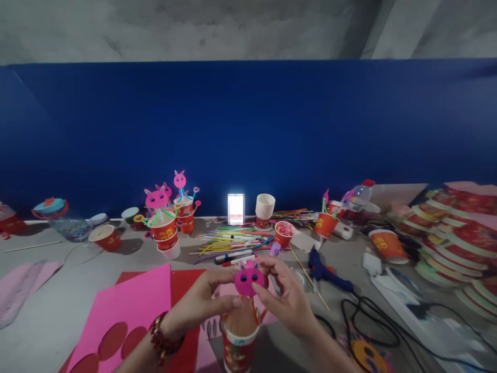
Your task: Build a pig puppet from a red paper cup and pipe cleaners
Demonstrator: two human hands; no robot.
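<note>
A bright pink paper animal face [247, 281] with two dark eye openings and small ears stands above a red paper cup [239, 352]. My left hand [205, 300] has thumb and index finger at the face's left edge. On the other side, my right hand [285, 295] pinches its right edge between thumb and fingers. Orange strips run from below the face into the cup. My left wrist wears a beaded bracelet [165, 334]. The cup stands between my forearms, its lower end cut off by the view.
Left lies a pink sheet [128, 305] with round cut-outs over red paper. Finished-looking cup figures [157, 207] stand behind. Pipe cleaners and markers [233, 256] cover the middle. At right are a blue glue gun [328, 272], black cables [373, 321], a power strip [411, 305] and stacked paper pieces [458, 233].
</note>
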